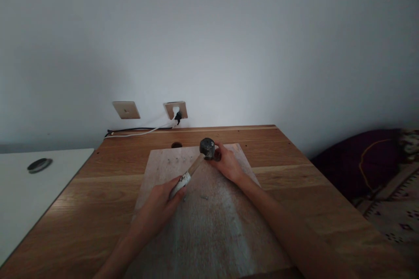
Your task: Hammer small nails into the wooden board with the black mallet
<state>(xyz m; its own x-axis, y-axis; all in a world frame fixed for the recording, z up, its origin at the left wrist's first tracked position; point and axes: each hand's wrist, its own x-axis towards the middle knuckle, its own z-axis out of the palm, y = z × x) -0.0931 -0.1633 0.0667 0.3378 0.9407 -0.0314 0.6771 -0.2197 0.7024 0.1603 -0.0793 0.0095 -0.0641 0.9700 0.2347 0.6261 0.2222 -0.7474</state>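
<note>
A person's left hand (160, 207) is closed around the pale lower end of a hammer (196, 163), whose wooden handle slants up and away to a dark head poised just above a worn wooden board (209, 226). The board lies on the tabletop (98, 192), centred between its left and right edges and reaching from near the far edge down to the near one. The right hand (227, 163) rests on the board's far part, just beside the hammer head, its fingers curled and pinched together under the head; whatever they hold is hidden or too small to make out. A small grey speck (203, 197), perhaps a nail, lies loose on the middle of the board, and faint marks dot its far left corner.

As a judgement, the work looks to be at the aiming stage: the head is lined up over the pinching fingers and no driven nail can be seen, so the striking appears yet to be done.

Beyond the far edge, a wall socket (176, 110) carries a white plug and cable (144, 131). A white surface (19, 192) adjoins the tabletop's left edge.
</note>
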